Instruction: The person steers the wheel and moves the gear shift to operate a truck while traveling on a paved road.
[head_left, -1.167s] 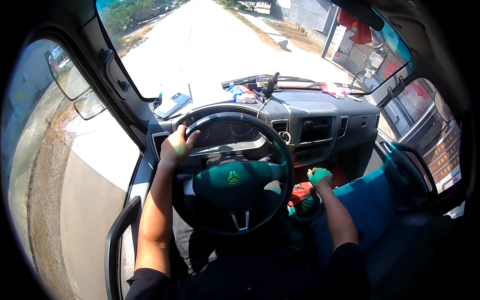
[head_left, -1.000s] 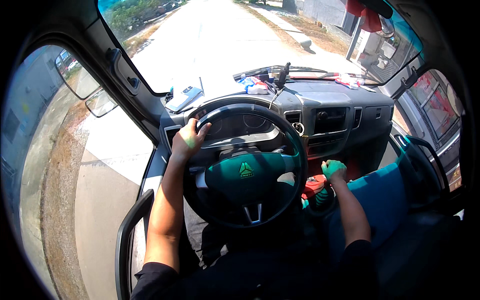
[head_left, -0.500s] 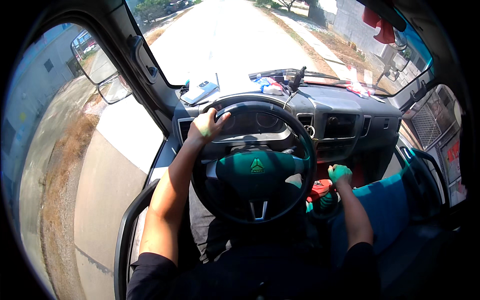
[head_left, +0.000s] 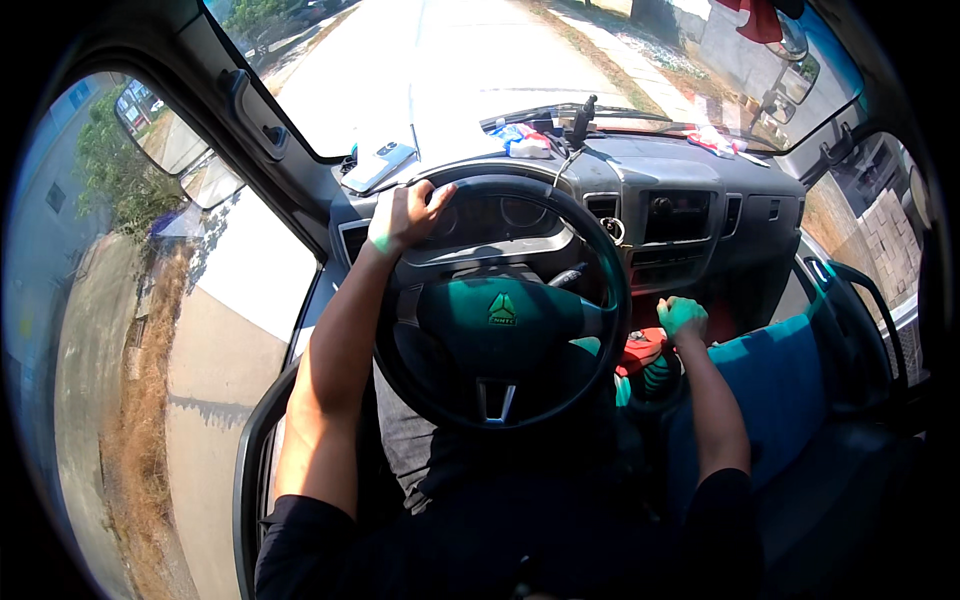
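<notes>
I have the left hand gripping the steering wheel. The right hand clenches near the pleated gear-lever boot, contents hidden.

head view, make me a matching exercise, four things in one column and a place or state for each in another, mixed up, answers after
Things:
1. left hand
2. right hand
3. pale phone
4. red cloth

Places or states:
A. lying on top of the dashboard, left of the blue, red and white packet
B. hanging near the top of the view, on the right
C. on the upper left rim of the steering wheel
D. fingers curled, to the right of the steering wheel

Right pairs: 1-C, 2-D, 3-A, 4-B
</notes>
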